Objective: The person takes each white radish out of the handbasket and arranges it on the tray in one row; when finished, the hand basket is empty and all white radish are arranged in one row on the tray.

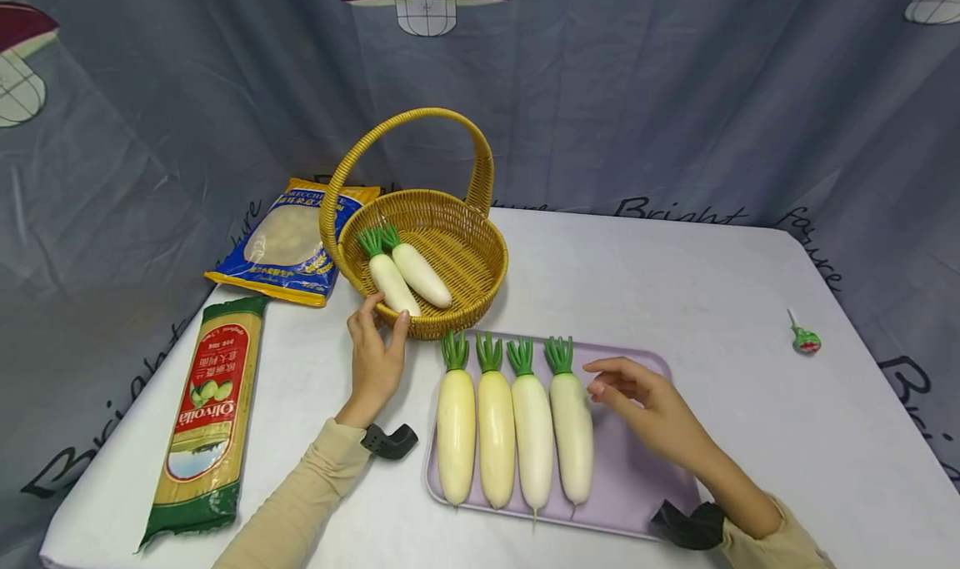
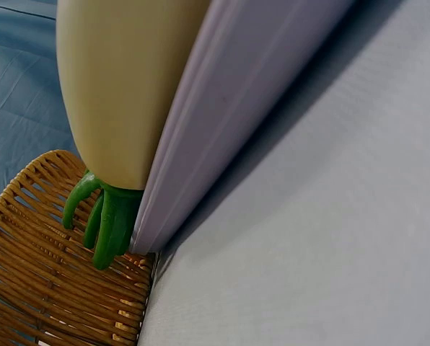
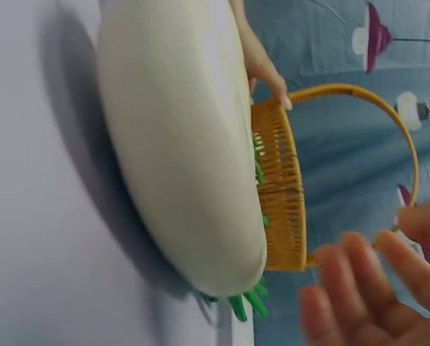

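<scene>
My left hand (image 1: 375, 365) holds the near-left rim of a yellow wicker basket (image 1: 491, 282), its thumb and a finger at the edge. Two white radishes with green tops lie inside: one radish (image 1: 393, 286) beside that hand, another radish (image 1: 422, 276) to its right. On a lilac tray (image 1: 633, 486) lie several radishes side by side, tops toward the basket, from a yellowish radish (image 1: 456, 436) at left to a whiter radish (image 1: 572, 440) at right. Just right of that last one, my right hand (image 1: 645, 402) hovers over the tray, fingers loosely bent, holding nothing.
A red and green spaghetti pack (image 1: 210, 419) lies at the left. Behind it, a blue and yellow pasta bag (image 1: 285, 240) rests against the basket's left side. A lollipop (image 1: 806, 340) lies on the white table (image 1: 727, 302) at far right. Grey curtains (image 1: 570, 94) hang behind.
</scene>
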A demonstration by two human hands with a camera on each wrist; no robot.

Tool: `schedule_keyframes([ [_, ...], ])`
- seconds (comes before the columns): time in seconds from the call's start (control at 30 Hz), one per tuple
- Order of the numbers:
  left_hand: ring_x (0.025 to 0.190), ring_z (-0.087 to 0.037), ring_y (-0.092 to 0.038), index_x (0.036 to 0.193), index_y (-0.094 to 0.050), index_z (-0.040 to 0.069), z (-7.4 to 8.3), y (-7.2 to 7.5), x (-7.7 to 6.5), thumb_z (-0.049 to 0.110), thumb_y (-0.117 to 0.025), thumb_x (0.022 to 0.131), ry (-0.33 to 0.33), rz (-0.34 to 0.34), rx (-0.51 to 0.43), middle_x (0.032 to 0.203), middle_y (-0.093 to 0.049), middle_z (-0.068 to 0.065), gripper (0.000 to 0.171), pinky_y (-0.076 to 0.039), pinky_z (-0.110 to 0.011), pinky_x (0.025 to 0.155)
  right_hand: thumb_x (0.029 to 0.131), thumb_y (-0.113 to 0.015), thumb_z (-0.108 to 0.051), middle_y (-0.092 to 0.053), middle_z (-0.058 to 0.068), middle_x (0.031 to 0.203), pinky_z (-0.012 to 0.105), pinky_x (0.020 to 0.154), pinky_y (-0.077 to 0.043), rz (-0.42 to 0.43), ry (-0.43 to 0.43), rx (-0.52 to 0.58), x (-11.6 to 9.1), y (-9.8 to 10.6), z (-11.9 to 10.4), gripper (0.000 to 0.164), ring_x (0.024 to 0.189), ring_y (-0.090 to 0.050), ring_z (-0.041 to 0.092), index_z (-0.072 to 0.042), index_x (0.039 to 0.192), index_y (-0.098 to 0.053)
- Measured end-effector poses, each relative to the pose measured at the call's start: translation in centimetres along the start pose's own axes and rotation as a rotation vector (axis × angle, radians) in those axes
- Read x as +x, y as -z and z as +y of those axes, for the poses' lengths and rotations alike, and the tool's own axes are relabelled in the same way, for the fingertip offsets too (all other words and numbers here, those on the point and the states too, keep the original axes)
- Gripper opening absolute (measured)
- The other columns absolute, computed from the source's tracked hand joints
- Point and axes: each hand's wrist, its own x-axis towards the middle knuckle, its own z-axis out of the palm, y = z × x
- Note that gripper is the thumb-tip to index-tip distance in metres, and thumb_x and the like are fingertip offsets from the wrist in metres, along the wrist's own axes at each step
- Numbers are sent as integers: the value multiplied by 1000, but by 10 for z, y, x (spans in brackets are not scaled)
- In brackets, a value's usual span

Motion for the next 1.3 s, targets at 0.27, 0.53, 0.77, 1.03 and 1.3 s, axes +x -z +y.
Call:
schedule_keyframes([
  [0.27, 107, -32, -44, 133, -31, 18, 1, 1, 0, 42, -48, 91, 5, -12, 7, 124, -32, -20, 51, -40, -45, 86, 93, -51, -19, -62, 0, 85, 25, 71, -53, 130, -59, 328, 50, -8, -16, 18, 77, -62, 10, -6, 104, -57],
  [0.53, 108, -32, -44, 132, -32, 18, 0, 0, 2, 42, -49, 91, -17, 6, 1, 124, -33, -20, 50, -40, -45, 87, 93, -51, -23, -63, 1, 91, 28, 79, -52, 75, -165, 597, 106, -45, -39, 26, 84, -63, 10, -4, 110, -54],
  [0.77, 107, -33, -44, 133, -32, 19, -1, -1, 1, 42, -48, 91, -12, 5, 4, 122, -33, -21, 50, -40, -45, 85, 92, -51, -18, -54, 23, 121, 30, 93, -47, 10, -149, 696, 152, -77, -55, 37, 107, -59, 22, 2, 123, -49],
  [1.03, 107, -33, -45, 133, -33, 17, -2, -1, 1, 42, -48, 91, -15, 9, 2, 122, -34, -20, 51, -40, -44, 86, 93, -47, -13, -48, 17, 131, 33, 98, -43, 0, -185, 741, 196, -101, -53, 36, 121, -48, 29, 1, 126, -47],
  [1.3, 109, -33, -44, 133, -31, 19, -1, 0, 0, 42, -49, 91, -5, -3, 6, 124, -32, -21, 50, -40, -46, 89, 91, -51, -14, -48, 19, 129, 46, 103, -36, 33, -220, 700, 226, -113, -50, 38, 122, -46, 31, -5, 128, -46],
])
